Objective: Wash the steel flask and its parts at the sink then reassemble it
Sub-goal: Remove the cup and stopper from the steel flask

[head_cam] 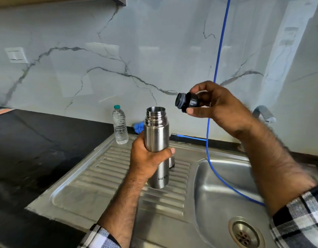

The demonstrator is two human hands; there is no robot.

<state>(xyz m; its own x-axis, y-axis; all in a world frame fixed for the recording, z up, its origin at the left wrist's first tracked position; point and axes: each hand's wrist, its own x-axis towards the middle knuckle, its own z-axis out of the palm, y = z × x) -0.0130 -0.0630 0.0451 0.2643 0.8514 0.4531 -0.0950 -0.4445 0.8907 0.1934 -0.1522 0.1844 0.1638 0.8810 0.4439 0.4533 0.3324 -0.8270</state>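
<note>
My left hand (147, 156) grips the steel flask (157, 138) around its middle and holds it upright above the drainboard. The flask's threaded mouth is open and bare. Up and to the right of that mouth, my right hand (215, 106) holds the black stopper (187, 102) by its sides, tilted with its sealing end facing left. A small steel part (172, 162) shows behind the flask on the drainboard, mostly hidden.
The steel sink (217, 194) with its drain (243, 236) lies at the lower right, and the ribbed drainboard (104, 176) at its left. A plastic water bottle (120, 125) and a blue brush (139, 127) stand by the wall. A blue hose (217, 68) hangs into the basin. Black counter (38, 140) at left.
</note>
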